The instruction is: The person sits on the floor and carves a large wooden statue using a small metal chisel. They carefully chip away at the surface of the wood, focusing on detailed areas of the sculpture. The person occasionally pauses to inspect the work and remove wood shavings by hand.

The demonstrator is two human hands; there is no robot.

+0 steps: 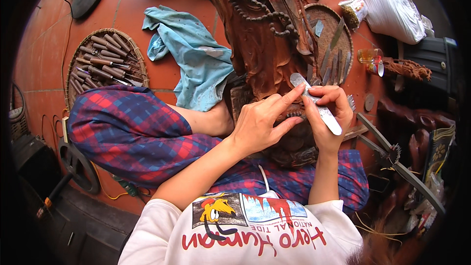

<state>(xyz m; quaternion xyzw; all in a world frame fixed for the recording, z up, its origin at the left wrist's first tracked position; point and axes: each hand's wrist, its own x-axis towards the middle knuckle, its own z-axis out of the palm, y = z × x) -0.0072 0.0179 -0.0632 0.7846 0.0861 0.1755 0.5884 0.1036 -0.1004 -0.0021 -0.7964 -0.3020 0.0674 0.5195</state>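
Strip point(328, 117) above the lap, beside the carving point(262, 54), pinched by right hand point(321, 135); left hand point(261, 121) grasps nothing, index at strip's far end; judged light, fairly stiff, best held mid-length by its edges.

- Carved wooden figure point(267, 51): cut off by the top edge.
- Pale flat strip point(330, 120): partly covered by the right hand point(342, 113).
- Brown-handled tools point(101, 62): several partly hidden beneath others.
- White shirt point(216, 245): cut off below.

Bright, soft light — brightest on the white bundle point(390, 10) — with curved distortion toward the blackened rim.
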